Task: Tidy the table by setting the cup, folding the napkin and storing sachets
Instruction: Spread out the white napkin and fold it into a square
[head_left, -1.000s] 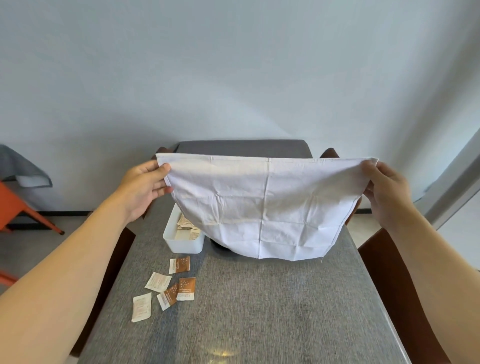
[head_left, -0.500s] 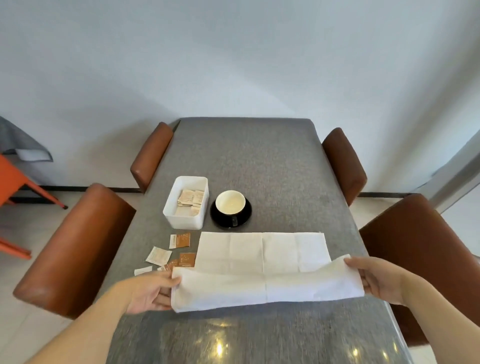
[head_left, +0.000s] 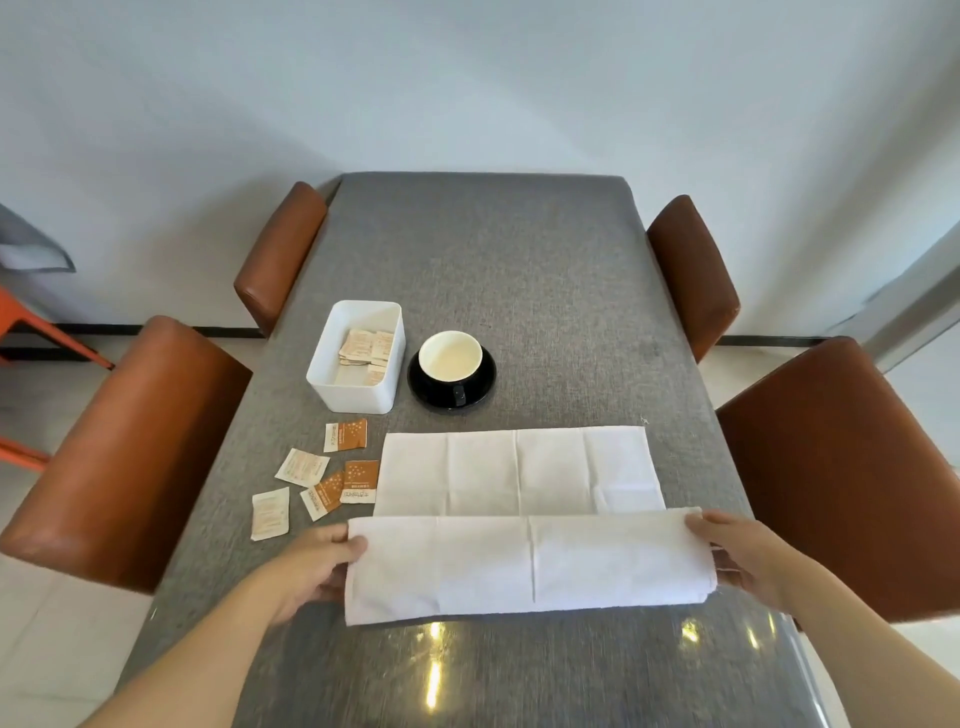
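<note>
Hands (head_left: 311, 564) (head_left: 737, 558) gripping half-folded, creased white napkin (head_left: 519, 519)

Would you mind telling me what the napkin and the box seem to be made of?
The napkin looks like matte white cloth: it drapes softly and keeps fold creases. The box looks like smooth white plastic, with thin walls and rounded corners, though that is a guess.

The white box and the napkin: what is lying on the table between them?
In the head view, an orange-and-white sachet lies between the white box and the napkin's left edge, on the grey table; four more lie nearer.
</note>
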